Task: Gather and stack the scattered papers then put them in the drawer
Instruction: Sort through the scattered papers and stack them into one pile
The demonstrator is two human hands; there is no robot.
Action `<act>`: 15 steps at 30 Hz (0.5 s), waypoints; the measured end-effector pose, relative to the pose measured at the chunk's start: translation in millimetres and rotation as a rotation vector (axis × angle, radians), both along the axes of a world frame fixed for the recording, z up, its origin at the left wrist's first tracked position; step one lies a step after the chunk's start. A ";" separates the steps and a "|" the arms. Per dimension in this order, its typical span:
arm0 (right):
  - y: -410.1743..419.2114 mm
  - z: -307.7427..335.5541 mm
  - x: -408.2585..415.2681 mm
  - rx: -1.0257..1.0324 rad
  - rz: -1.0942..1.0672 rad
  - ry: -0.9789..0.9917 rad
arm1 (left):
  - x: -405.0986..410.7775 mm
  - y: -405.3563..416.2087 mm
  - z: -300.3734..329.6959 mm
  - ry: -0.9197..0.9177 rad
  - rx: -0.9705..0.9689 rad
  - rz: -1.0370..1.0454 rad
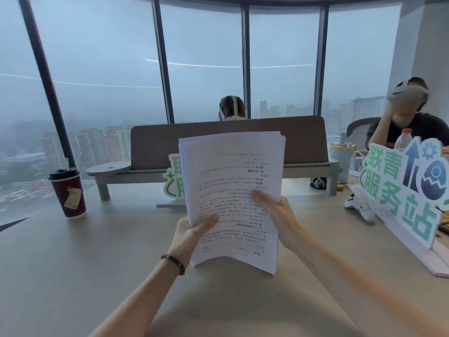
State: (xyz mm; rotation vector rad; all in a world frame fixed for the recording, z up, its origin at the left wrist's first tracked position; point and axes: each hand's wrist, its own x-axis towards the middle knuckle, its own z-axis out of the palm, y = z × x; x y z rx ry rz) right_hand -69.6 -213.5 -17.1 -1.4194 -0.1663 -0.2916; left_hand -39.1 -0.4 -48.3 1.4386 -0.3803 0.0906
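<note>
Papers (233,190) upright between hands; left (192,232), right (274,210) gripping.

Beige table (97,276) with coffee cup (68,193)

both hands, left (192,229) and right (277,210), raised, fingers curled gripping.

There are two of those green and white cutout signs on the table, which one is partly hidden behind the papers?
The farther green sign, straight ahead in front of the grey divider; the paper stack covers most of it. The other sign, at the right, shows in full.
</note>
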 end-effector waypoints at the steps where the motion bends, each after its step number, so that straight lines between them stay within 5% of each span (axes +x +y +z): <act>1: -1.1 -1.4 2.1 0.006 -0.006 0.001 | 0.1 -0.5 -0.3 -0.007 -0.014 -0.007; 11: -8.2 1.9 9.7 -0.197 -0.090 -0.046 | 9.0 -2.7 12.4 0.185 -0.244 -0.083; 15: 2.4 1.8 9.8 -0.059 -0.073 -0.070 | 8.7 -8.2 11.6 0.077 -0.088 0.083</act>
